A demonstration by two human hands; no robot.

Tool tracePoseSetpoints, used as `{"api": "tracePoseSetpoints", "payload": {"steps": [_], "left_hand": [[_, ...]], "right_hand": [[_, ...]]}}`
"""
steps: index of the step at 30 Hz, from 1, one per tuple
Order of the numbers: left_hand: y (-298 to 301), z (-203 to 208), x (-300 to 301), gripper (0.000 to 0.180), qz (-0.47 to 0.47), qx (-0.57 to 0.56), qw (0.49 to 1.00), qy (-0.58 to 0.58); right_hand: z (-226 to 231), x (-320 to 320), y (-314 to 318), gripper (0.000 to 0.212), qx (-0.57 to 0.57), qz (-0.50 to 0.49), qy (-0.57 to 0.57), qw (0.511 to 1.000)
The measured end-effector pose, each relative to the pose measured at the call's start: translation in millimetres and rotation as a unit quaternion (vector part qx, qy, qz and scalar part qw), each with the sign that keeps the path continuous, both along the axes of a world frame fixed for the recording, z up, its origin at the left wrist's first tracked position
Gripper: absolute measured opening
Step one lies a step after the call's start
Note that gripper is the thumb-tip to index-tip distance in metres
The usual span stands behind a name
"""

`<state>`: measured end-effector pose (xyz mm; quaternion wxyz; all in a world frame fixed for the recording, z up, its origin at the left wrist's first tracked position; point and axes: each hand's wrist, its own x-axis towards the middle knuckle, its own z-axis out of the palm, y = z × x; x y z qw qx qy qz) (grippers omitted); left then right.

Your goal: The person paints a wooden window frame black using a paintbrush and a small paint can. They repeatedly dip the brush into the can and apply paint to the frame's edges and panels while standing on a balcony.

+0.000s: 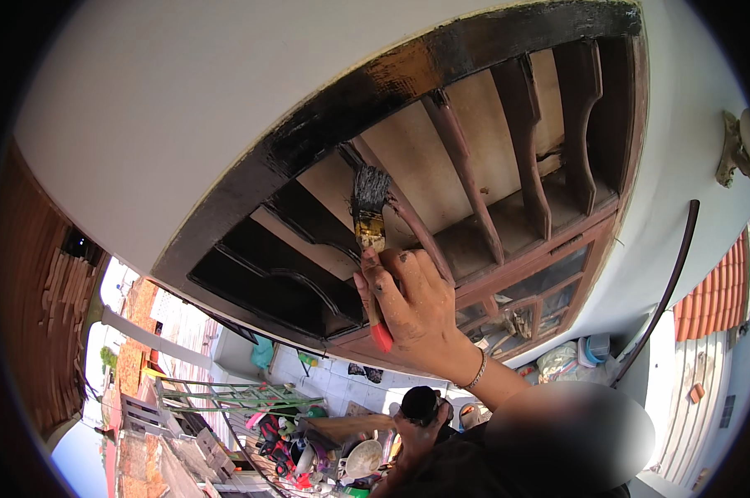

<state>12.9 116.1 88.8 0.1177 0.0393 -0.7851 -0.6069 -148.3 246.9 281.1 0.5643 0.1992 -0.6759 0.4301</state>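
My right hand point(412, 303) is raised and closed around the handle of a paintbrush point(369, 222). Dark paint coats the brush's bristles, which touch or nearly touch a wavy slat point(408, 217) of a wooden vent frame point(342, 112). Glossy black covers the slats at the left and much of the upper rail, where a brown patch shows. Farther right, the slats point(520, 141) are dull brown. Low in the view, my left hand point(416, 433) grips a small round container point(420, 404) with a black inside; its contents cannot be made out.
Below the slats sits a brown-framed glass window point(549, 290). White wall point(184, 91) borders the frame. Pots and mixed household items point(333, 456) crowd the floor below, near green poles point(234, 397). A dark pipe point(678, 266) runs down at the right.
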Motion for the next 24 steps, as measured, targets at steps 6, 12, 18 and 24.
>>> {"api": "tracePoseSetpoints", "payload": {"steps": [6, 12, 18, 24], "left_hand": [[5.6, 3.5, 8.0, 0.03, 0.006, 0.037, 0.999, 0.005], [7.6, 0.8, 5.7, 0.028, -0.014, 0.01, 1.0, 0.002], [4.9, 1.5, 6.5, 0.027, -0.002, 0.001, 1.0, -0.007], [8.3, 9.5, 7.9, 0.035, -0.016, 0.0, 0.999, -0.044]], "right_hand": [[0.2, 4.1, 47.6, 0.019, -0.176, 0.046, -0.017, 0.983], [8.9, -46.1, 51.3, 0.022, -0.236, 0.058, -0.034, 0.97], [23.8, -52.4, 50.5, 0.028, -0.268, 0.125, -0.107, 0.949], [26.0, -58.8, 55.7, 0.029, -0.223, 0.17, -0.093, 0.955]]}}
